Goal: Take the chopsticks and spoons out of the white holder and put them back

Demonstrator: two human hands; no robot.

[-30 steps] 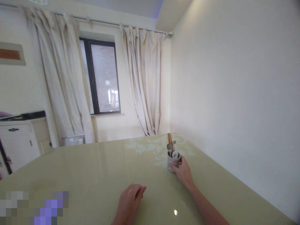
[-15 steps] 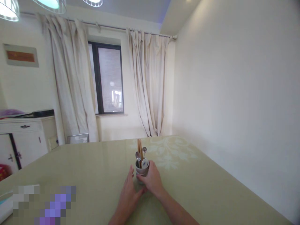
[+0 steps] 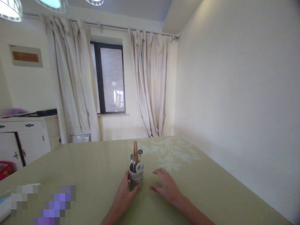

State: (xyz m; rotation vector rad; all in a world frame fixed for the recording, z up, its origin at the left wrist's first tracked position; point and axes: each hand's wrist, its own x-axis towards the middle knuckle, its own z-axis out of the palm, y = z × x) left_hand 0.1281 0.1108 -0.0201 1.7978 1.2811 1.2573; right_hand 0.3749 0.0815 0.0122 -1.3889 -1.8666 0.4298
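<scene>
A small grey-white cup (image 3: 136, 178) stands upright on the pale green table (image 3: 211, 193). Wooden chopsticks (image 3: 135, 149) and several spoons (image 3: 140, 153) stick up out of it. My left hand (image 3: 123, 195) wraps the cup's lower left side, thumb at the front. A little to the right of the cup, my right hand (image 3: 167, 187) rests flat on the table with fingers spread, apart from the cup and holding nothing.
A white wall runs along the table's right edge. Beyond the far edge hang cream curtains (image 3: 150, 87) around a dark window (image 3: 110, 79). A white cabinet (image 3: 25, 137) stands at the left. A blurred patch (image 3: 43, 203) covers something at the table's near left.
My right hand slid the cup leftward across the table to my left hand, then let go and moved off to the right. My left hand now grips the cup.
</scene>
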